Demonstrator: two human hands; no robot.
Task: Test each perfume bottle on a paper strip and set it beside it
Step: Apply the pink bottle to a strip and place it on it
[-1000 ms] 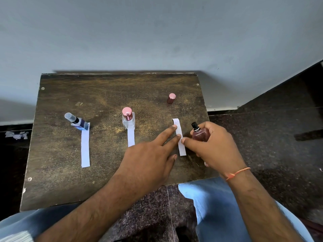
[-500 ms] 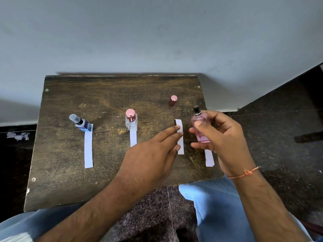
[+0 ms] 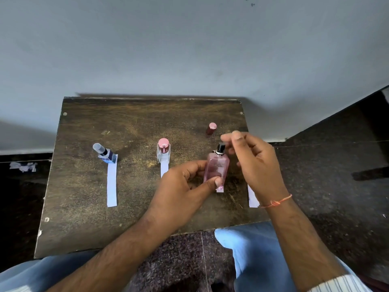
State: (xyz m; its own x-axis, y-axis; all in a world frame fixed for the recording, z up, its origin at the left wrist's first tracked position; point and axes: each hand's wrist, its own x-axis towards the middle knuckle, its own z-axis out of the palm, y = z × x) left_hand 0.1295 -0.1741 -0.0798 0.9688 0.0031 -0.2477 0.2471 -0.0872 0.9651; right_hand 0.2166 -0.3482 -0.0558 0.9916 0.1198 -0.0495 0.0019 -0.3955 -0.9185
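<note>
Head view: the left hand (image 3: 181,192) pinches the pink perfume bottle (image 3: 216,168) between thumb and fingers, holding it upright above the third paper strip (image 3: 220,189). The right hand (image 3: 254,163) hovers just beside its black sprayer (image 3: 221,147), fingers loosely curled, gripping nothing. The pink cap (image 3: 211,128) stands on the table (image 3: 84,228) behind

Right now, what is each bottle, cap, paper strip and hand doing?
Pink bottle: uncapped, held above the table.
Left hand: grips the pink bottle.
Right hand: beside the nozzle, holding nothing.
Loose cap: standing alone.
Blue bottle: capped, on the far end of its strip.
Clear bottle: capped, upright.
Four paper strips: flat on the table.
</note>
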